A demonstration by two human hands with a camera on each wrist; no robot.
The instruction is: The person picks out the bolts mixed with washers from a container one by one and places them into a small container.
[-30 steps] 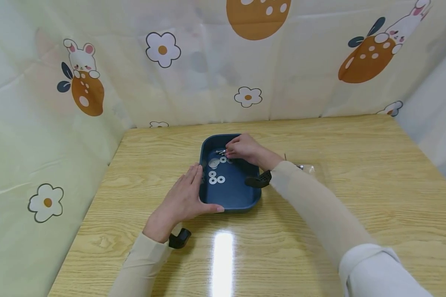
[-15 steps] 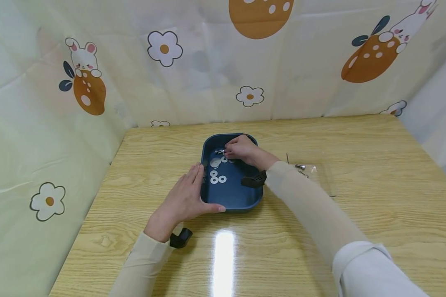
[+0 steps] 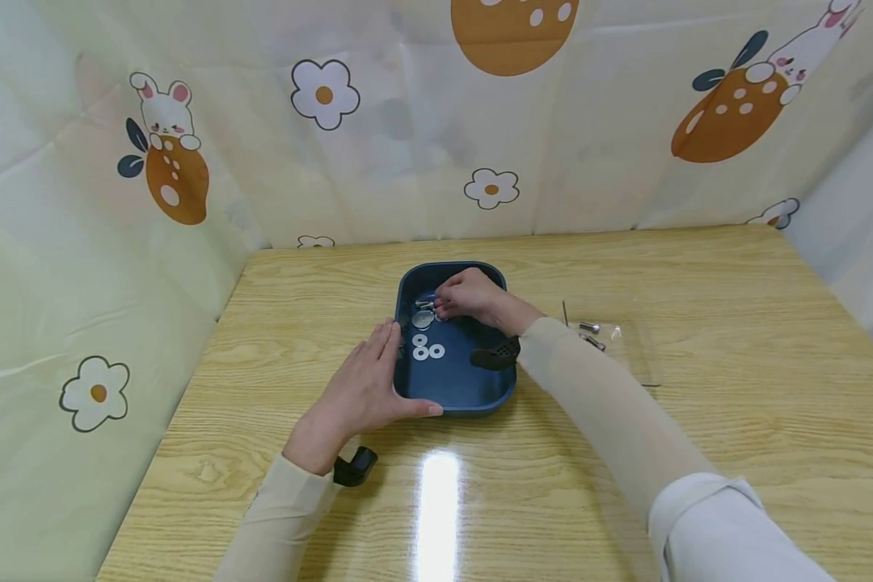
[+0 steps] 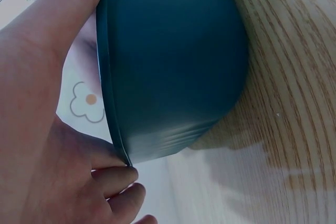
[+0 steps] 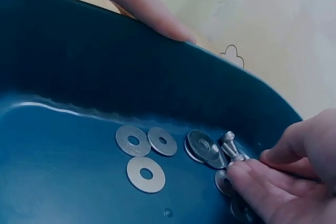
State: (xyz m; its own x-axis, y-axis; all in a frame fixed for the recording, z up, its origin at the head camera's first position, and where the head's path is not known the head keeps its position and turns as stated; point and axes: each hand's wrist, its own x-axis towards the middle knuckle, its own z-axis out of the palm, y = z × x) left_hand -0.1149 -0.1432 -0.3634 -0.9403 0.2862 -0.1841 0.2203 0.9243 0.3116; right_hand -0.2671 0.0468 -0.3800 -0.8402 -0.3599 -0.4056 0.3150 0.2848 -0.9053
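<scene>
- The right hand [image 5: 283,177] is touching shiny bolts [image 5: 229,144] inside the blue tray [image 3: 454,390]; I cannot tell if it is pinching one.
- The left hand [image 3: 358,390] is resting straight fingers against the tray's side.
- Flat washers [image 5: 146,174] are lying beside the bolts.
- The tray is sitting on the worktop [image 3: 298,307].

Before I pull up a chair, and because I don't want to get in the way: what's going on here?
Someone's left hand rests against the side and near edge of a blue tray on a wooden table. The right hand is inside the tray, its fingertips at a few small screws; whether it grips one is unclear. Flat washers lie on the tray floor, three grouped apart from those near the fingers. More screws lie on the table, right of the tray.
</scene>
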